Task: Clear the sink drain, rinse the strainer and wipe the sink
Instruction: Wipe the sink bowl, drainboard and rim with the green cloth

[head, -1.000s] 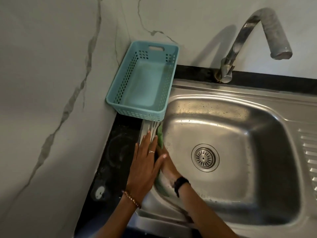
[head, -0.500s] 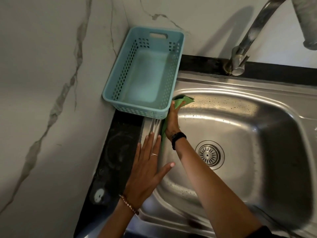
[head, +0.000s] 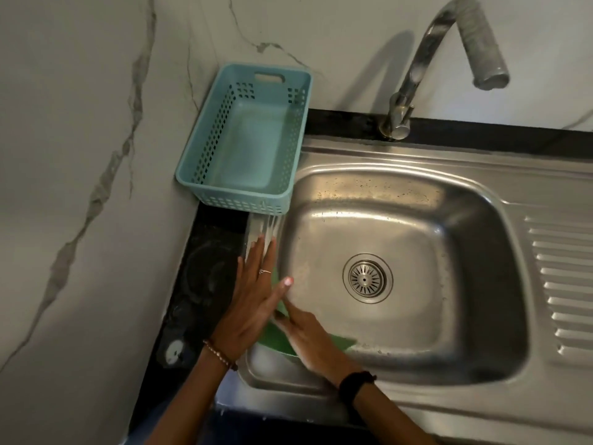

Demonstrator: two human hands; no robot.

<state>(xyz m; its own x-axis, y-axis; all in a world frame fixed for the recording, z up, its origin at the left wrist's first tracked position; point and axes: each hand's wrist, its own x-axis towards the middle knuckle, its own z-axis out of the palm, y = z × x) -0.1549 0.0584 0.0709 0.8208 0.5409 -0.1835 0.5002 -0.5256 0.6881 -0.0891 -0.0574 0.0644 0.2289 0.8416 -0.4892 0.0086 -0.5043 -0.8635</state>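
Note:
The steel sink (head: 481,220) fills the middle of the view, with the round strainer (head: 367,278) seated in its drain. My right hand (head: 308,335) presses a green cloth (head: 337,343) against the basin's near-left wall. The cloth shows at both sides of the hand. My left hand (head: 253,293) lies flat on the sink's left rim with fingers spread, holding nothing; its thumb reaches over the basin edge above the cloth.
A light blue perforated basket (head: 192,175) stands empty at the back left corner, overlapping the sink rim. The tap (head: 417,69) arches over the back of the basin, with no water running. A ribbed drainboard (head: 564,284) lies at the right. Black counter (head: 199,284) borders the left.
My right hand has slid the green cloth from the basin's far-left corner near the basket down to the near-left wall. My left hand has stayed on the rim.

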